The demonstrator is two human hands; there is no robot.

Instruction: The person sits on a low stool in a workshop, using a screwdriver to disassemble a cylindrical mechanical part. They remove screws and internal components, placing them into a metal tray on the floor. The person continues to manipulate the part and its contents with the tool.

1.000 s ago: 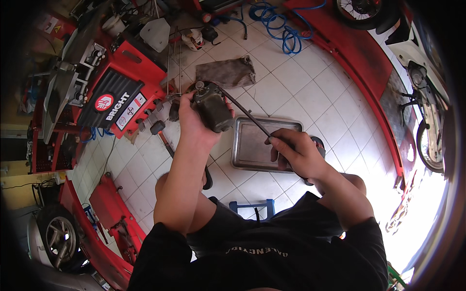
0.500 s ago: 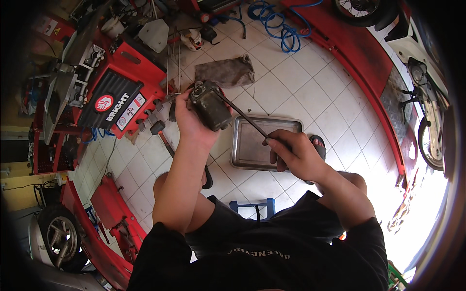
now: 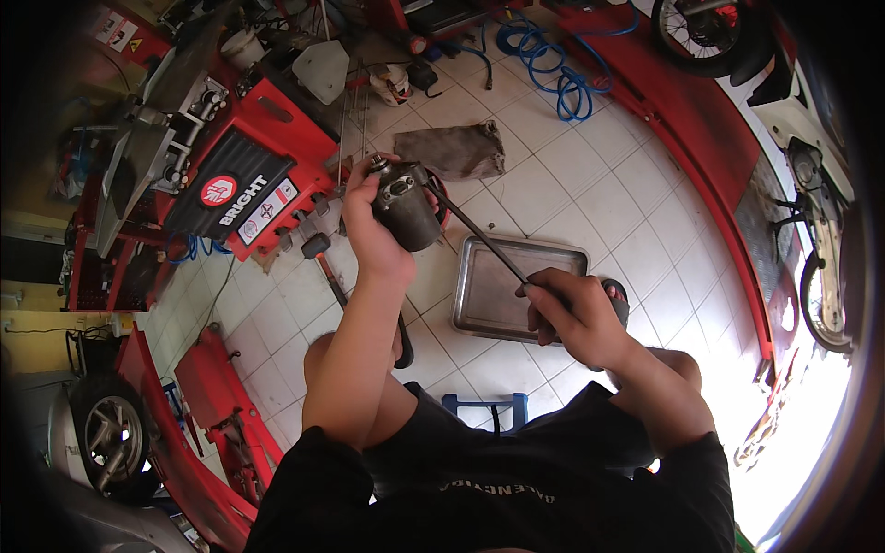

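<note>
My left hand [image 3: 371, 232] is wrapped round a dark, greasy metal part [image 3: 412, 219], held up above the floor. The part has a rounded, cylinder-like body with a small round fitting and holes at its upper end. In my right hand [image 3: 583, 313] is a long thin dark rod-like tool [image 3: 484, 231], pinched near its lower end. The tool slants up to the left, its far end at the right side of the part; whether it goes into an opening I cannot tell. Below lies a shallow metal tray [image 3: 502, 297], partly covered by my right hand.
A grey rag [image 3: 452, 150] lies on the tiled floor beyond the part. A red machine [image 3: 253, 189] stands at the left, with a hammer [image 3: 318, 247] beside it. Blue hose [image 3: 572, 88] coils at the far side. A red motorcycle lift [image 3: 687, 138] borders the right.
The whole view has shifted slightly. The metal part has turned in my left hand, so its fitting and holes show more. The tool's end stays at its right side.
</note>
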